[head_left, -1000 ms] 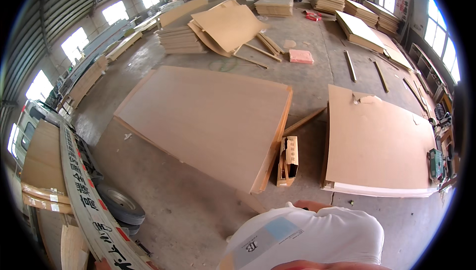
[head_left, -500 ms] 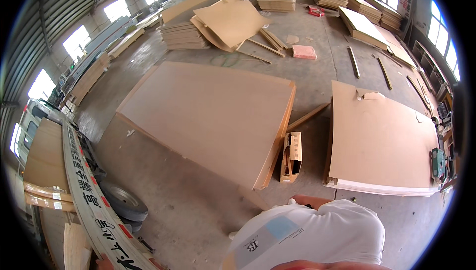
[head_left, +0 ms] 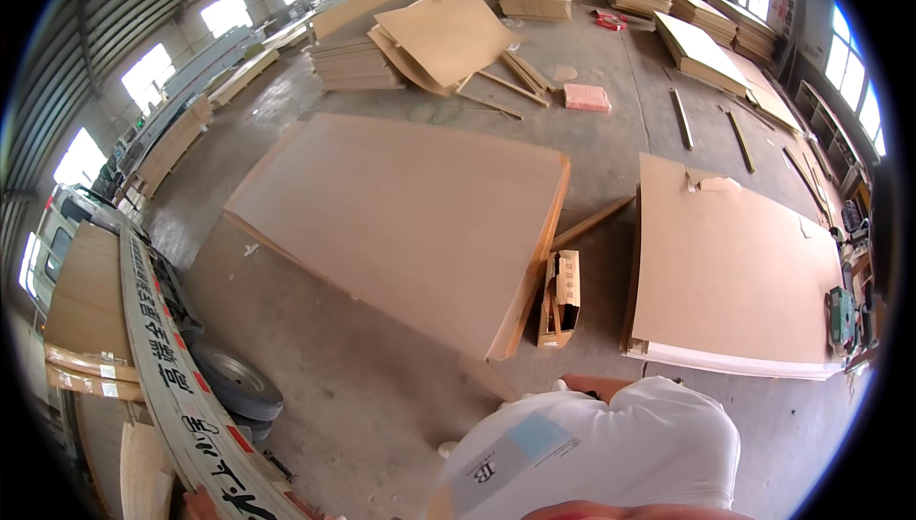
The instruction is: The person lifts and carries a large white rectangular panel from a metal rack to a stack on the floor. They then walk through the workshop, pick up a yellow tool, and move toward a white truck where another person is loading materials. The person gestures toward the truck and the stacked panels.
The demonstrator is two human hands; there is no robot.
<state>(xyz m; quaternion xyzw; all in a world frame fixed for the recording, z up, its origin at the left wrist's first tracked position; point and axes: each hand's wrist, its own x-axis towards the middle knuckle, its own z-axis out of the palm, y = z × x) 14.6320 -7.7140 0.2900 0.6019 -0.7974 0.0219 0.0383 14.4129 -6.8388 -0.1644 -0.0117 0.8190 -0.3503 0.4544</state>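
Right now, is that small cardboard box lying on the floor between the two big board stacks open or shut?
Open. The cardboard box lies on its side, its flaps spread, and the dark inside shows; what it holds cannot be told.

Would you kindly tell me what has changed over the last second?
Only the view shifted slightly: the large tan board stack and the open cardboard box beside it sit a little lower in the picture. The person in the white shirt below stays put. Nothing was picked up or let go; no hands show.

My one head cam sits high, looking steeply down and forward over the floor [head_left: 382,405], board stacks [head_left: 410,215] far below.
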